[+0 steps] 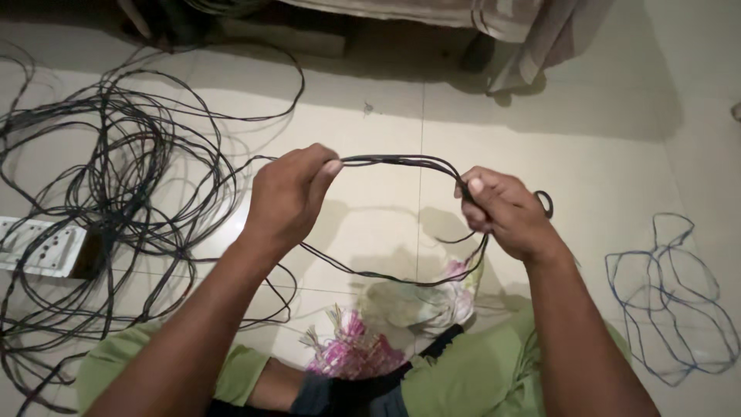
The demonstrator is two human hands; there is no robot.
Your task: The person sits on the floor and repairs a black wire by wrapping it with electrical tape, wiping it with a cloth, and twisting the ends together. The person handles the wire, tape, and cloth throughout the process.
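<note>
My left hand (pixel 287 194) pinches a bundle of thin black wires (pixel 401 161) between thumb and fingers. My right hand (pixel 505 214) is closed around the same bundle a short way to the right. The wires arch between the two hands and hang in a loop (pixel 386 276) below them. A small black loop (pixel 545 203) sticks out behind my right hand. From my left hand the wire runs off to a big tangled heap of black wire (pixel 116 193) on the floor at left.
A loose blue wire (pixel 671 297) lies on the tiled floor at right. A white power strip (pixel 38 245) sits under the heap at far left. Pink and white tassels (pixel 355 347) and a cloth (pixel 432 301) lie by my green-clad legs (pixel 478 374). Bed and drape (pixel 509 23) stand behind.
</note>
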